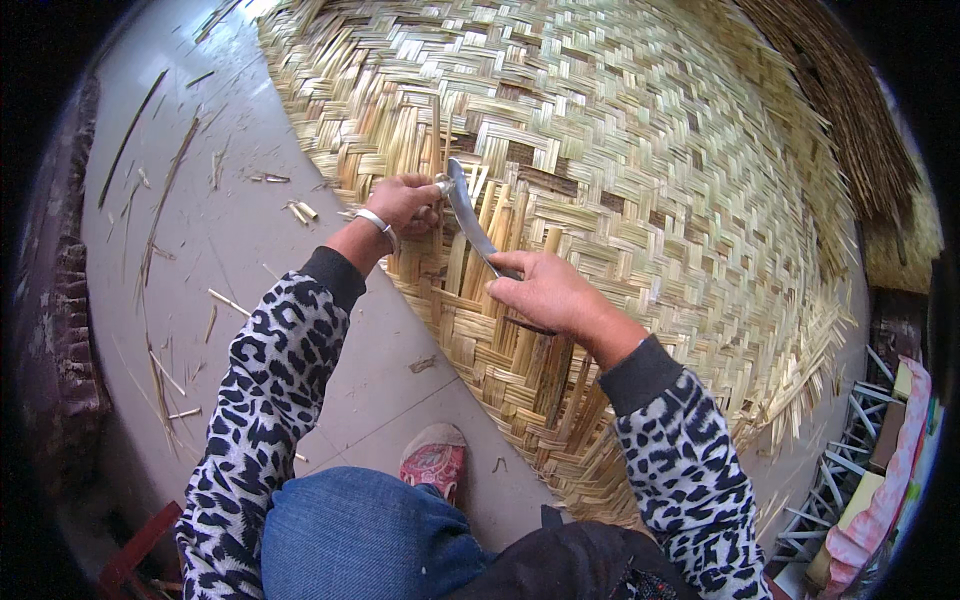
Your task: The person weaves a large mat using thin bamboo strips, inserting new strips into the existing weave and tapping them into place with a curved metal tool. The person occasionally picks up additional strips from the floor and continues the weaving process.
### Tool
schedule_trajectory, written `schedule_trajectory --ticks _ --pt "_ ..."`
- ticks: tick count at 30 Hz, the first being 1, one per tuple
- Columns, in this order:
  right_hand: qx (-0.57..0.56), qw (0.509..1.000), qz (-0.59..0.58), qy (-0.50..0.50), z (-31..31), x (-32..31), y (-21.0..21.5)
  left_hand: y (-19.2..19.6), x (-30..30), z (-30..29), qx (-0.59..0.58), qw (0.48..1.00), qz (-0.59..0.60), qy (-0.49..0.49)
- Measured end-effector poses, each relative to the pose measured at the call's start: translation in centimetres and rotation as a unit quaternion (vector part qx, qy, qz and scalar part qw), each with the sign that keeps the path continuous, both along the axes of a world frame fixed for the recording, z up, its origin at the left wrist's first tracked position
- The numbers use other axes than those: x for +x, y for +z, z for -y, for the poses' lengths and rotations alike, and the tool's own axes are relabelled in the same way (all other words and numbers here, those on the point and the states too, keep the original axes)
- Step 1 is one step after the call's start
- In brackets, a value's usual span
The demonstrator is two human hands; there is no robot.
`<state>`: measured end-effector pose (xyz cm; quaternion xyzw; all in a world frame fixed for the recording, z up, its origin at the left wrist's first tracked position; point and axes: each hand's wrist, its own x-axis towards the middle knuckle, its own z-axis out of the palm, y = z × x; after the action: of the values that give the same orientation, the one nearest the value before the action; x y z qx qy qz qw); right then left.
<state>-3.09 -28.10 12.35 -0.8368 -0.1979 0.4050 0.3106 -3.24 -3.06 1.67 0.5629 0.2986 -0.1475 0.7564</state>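
Observation:
A large mat (600,150) woven from pale flat reed strips lies in front of me, with loose strips standing out along its near left edge. My left hand (405,205), a pale bracelet at the wrist, is closed at that edge, its fingers curled around an upright reed strip (436,130). A light-coloured guard or wrap (443,184) shows at its fingertip. My right hand (550,290) grips a curved knife (468,212) by its handle, mostly hidden in the palm. The grey blade points up and left, its tip beside the left fingertips.
Scraps of reed (302,211) and long dark stalks (170,185) litter the tiled floor (250,200) at left. A bundle of brown stalks (850,90) lies at far right, above a grey metal rack (850,440) with pink cloth. My shoe (435,460) is near the mat's edge.

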Motion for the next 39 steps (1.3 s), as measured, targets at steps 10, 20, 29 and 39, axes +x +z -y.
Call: schedule_trajectory --ticks 10,20,29,39 --pt "-0.118 0.991 0.048 0.035 -2.1 -2.3 2.3 -0.4 2.3 -0.4 0.109 0.994 0.031 -0.006" --pt "-0.079 0.995 0.056 0.005 -2.1 -2.4 1.8 -0.1 2.1 -0.8 0.093 0.995 0.037 -0.012" --pt "-0.093 0.991 0.097 0.003 -2.7 -3.1 1.8 0.5 1.9 0.1 0.106 0.992 0.054 -0.052" --pt "-0.114 0.986 0.123 0.013 -3.5 -2.3 0.4 -0.6 2.5 0.3 0.171 0.978 0.037 -0.114"
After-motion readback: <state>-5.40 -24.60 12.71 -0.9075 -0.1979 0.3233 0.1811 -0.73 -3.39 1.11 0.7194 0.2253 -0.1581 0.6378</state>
